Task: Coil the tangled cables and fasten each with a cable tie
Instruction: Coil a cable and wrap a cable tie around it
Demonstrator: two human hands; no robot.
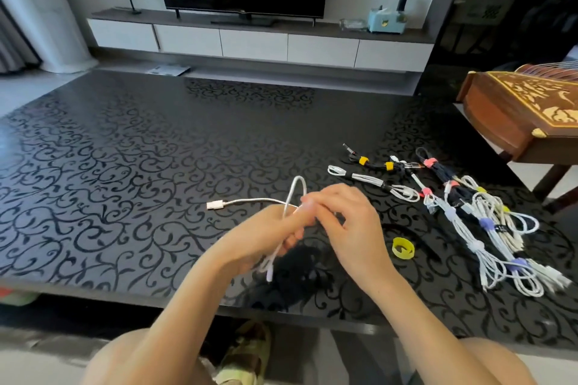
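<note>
1. white cable (294,187): held up over the near part of the black patterned table (125,166), between both hands, partly folded into a tall narrow loop
2. left hand (262,237): gripped the gathered strands with fingers curled round them, with the loop standing above the fingertips and a short end hanging below the palm
3. right hand (353,222): met the left at the base of the loop, fingers curled and apparently pinching the cable there; too blurred to read the exact contact
4. long axis: pointed up and away in the loop, then turned left in the free tail, running out level from the fingers to the plug (214,205), well left of both hands and so nearer the left one
5. judged half coiled: slack on the left not yet drawn in toward the fingers and laid beside the loop
6. yellow cable tie (403,247): lay as a ring on the table just right of the right hand, apart from the cable, handy for fastening
7. also seen: a dark tangle (294,278) under the hands, and tied bundles (463,222) in a row farther right
</note>
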